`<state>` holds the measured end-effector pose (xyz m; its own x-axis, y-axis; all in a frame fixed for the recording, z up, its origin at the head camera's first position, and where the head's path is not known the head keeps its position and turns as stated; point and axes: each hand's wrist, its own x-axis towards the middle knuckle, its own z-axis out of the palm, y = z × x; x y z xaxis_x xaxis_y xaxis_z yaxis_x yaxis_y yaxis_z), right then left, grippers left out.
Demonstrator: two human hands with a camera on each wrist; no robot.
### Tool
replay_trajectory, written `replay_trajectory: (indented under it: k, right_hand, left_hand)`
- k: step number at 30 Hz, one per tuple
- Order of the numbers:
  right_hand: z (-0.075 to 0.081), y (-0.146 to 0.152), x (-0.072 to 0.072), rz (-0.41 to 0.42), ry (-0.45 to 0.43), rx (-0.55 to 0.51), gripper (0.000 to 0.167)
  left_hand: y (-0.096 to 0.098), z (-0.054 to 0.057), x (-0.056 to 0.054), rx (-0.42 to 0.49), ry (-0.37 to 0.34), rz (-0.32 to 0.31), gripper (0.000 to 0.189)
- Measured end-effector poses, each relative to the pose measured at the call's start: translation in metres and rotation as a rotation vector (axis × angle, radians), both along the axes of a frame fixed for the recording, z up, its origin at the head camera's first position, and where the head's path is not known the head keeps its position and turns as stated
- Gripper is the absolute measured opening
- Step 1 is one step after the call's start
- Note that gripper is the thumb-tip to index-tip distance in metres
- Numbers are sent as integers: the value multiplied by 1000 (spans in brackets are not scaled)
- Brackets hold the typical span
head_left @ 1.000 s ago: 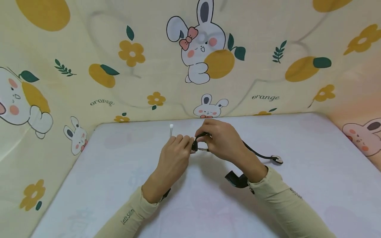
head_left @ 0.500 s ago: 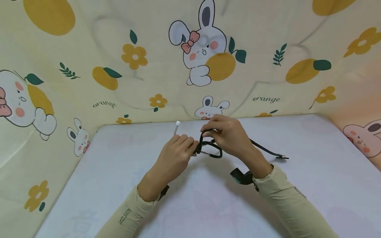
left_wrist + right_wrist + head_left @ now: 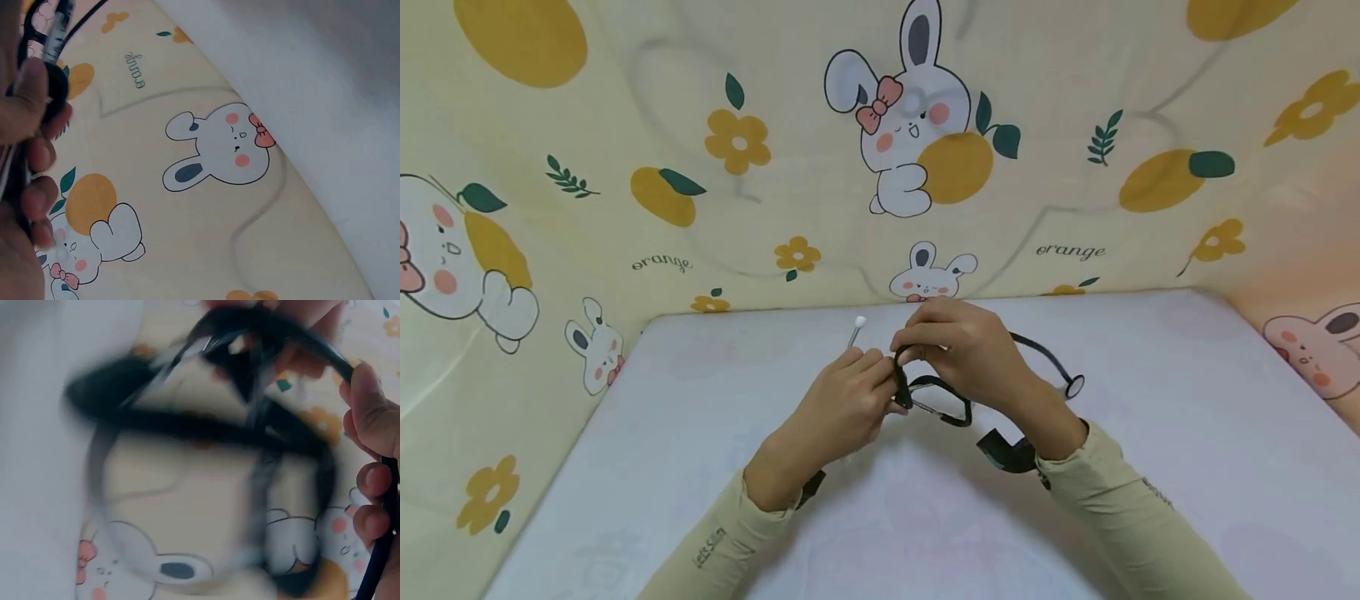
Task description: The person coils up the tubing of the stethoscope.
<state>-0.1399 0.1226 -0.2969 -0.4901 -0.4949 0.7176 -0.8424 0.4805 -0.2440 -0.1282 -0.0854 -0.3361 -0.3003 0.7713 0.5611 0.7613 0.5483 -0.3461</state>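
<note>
Here | left hand (image 3: 841, 406) gripping, right hand (image 3: 970, 348) pinching stethoscope (image 3: 903, 390) | backdrop (image 3: 808, 187) "orange" | sleeve (image 3: 726, 542) "Let's Slim"

Steth. tubing (image 3: 1047, 352) looks smooth, glossy plas.; sleeves (image 3: 1142, 517) matt cloth.

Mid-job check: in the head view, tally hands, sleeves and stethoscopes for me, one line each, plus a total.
Hands: 2 (left hand, right hand)
Sleeves: 2 (left sleeve, right sleeve)
Stethoscope: 1, held in both hands
Total: 5
</note>
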Motion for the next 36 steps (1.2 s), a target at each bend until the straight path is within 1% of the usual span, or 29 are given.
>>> replay_trajectory:
  k: [3,6,8,10,12,14,19,21,24,26,28,31,36]
  right_hand:
    - [1,4,-2,-31,-94,-42,11]
    - [3,8,-4,-54,-214,-71,11]
    - [3,9,-5,-63,-291,-86,11]
    - [4,9,-5,-75,-359,-105,10]
    - [4,9,-6,-91,-413,-132,9]
    - [4,9,-7,-121,-447,-155,8]
    - [4,8,-10,-210,-509,-184,8]
    - [4,8,-11,-232,-541,-197,8]
    - [2,7,-13,-261,-593,-217,8]
    - [2,7,-13,-283,-621,-227,9]
    - [1,7,-13,-295,-641,-234,9]
    - [1,8,-14,-303,-663,-241,10]
    - [2,10,-15,-312,-730,-270,11]
  left_hand:
    - [0,3,0,5,-4,-75,30]
    - [0,6,1,22,24,-151,30]
    - [0,7,1,42,36,-191,30]
    - [0,8,2,59,40,-213,30]
    - [1,9,2,76,32,-219,31]
    - [1,10,4,88,10,-211,32]
    - [3,13,8,98,-52,-152,34]
    - [4,13,10,113,-58,-128,35]
    - [6,11,10,171,-35,-112,34]
    - [7,10,10,227,-12,-119,33]
    - [7,8,9,280,7,-138,31]
    - [8,6,8,351,-6,-178,33]
    - [7,7,7,376,-36,-210,36]
